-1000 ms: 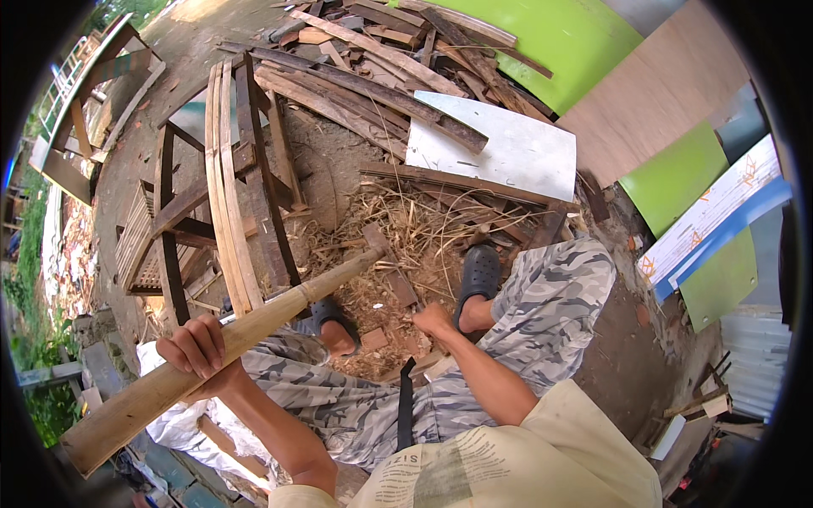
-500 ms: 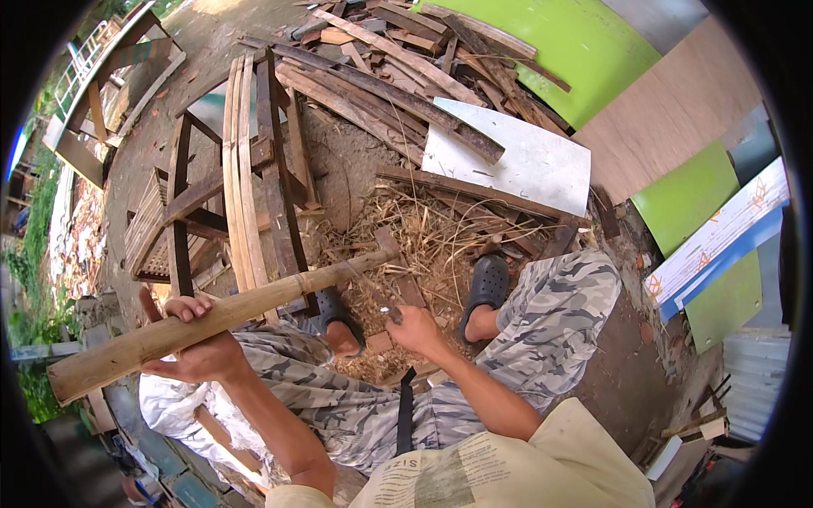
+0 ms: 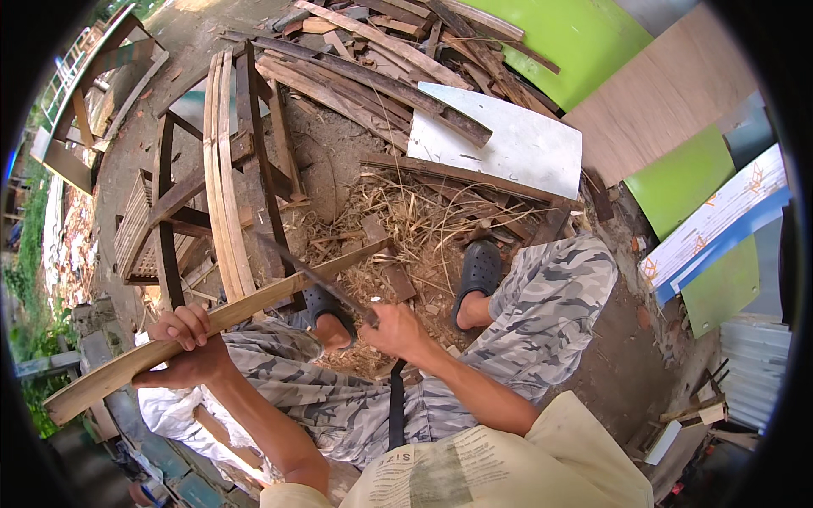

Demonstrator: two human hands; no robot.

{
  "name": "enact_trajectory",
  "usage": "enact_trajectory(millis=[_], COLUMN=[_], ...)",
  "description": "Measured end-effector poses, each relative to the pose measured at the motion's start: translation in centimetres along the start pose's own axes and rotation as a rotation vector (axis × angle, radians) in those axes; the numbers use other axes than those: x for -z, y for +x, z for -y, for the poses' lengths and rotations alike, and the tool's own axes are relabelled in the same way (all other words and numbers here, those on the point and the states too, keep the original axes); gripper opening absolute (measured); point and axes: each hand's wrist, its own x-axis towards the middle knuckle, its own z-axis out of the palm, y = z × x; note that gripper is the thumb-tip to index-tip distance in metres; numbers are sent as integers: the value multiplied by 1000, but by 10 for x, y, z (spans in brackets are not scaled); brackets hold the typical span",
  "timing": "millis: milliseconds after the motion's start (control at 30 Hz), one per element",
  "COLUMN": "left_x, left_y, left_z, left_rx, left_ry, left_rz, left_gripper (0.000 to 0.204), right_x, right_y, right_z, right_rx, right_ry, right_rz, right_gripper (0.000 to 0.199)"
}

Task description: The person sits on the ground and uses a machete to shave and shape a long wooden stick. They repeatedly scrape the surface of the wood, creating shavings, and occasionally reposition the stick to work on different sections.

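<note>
My left hand (image 3: 190,343) is closed around the thick lower part of a long piece of split bamboo (image 3: 246,306), which slants up from the lower left to the ground between my feet. In my right hand (image 3: 398,330) is the handle of a knife (image 3: 345,298) with a long dark blade. The blade crosses the bamboo near its far end and points up to the left; whether it touches the bamboo, I cannot tell. My fingers hide most of the handle.
Shavings (image 3: 423,212) litter the ground between my sandals (image 3: 480,269). A dark wooden frame (image 3: 262,182) with pale strips (image 3: 222,169) leaning on it stands ahead on the left. Farther off lie scrap timber (image 3: 373,93) and a white board (image 3: 517,144); coloured sheets (image 3: 686,186) line the right.
The bamboo has turned in my left hand, showing a narrower side, and my fingers have curled over it. My right hand has moved slightly left, and the knife blade now shows across the bamboo.
</note>
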Motion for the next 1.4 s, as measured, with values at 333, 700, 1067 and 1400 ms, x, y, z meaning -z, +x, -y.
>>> enact_trajectory(millis=[333, 700, 1067, 1400], left_x=[-15, -19, -17, -9], left_y=[7, 6, 6, 6], left_z=[6, 5, 8, 8], left_rx=[-1, -6, -8, -31], left_ry=[-41, -33, 15, 18], left_rz=[72, 101, 19, -35], left_gripper=[89, 91, 94, 92], right_x=[-17, -13, -8, -9], right_y=[28, 16, 26, 45], right_z=[-66, -17, -18, -43], right_rx=[-147, -45, -77, -68], right_ry=[-49, 1, 12, -69], right_rz=[-152, -79, -75, -21], right_gripper=[28, 31, 28, 28])
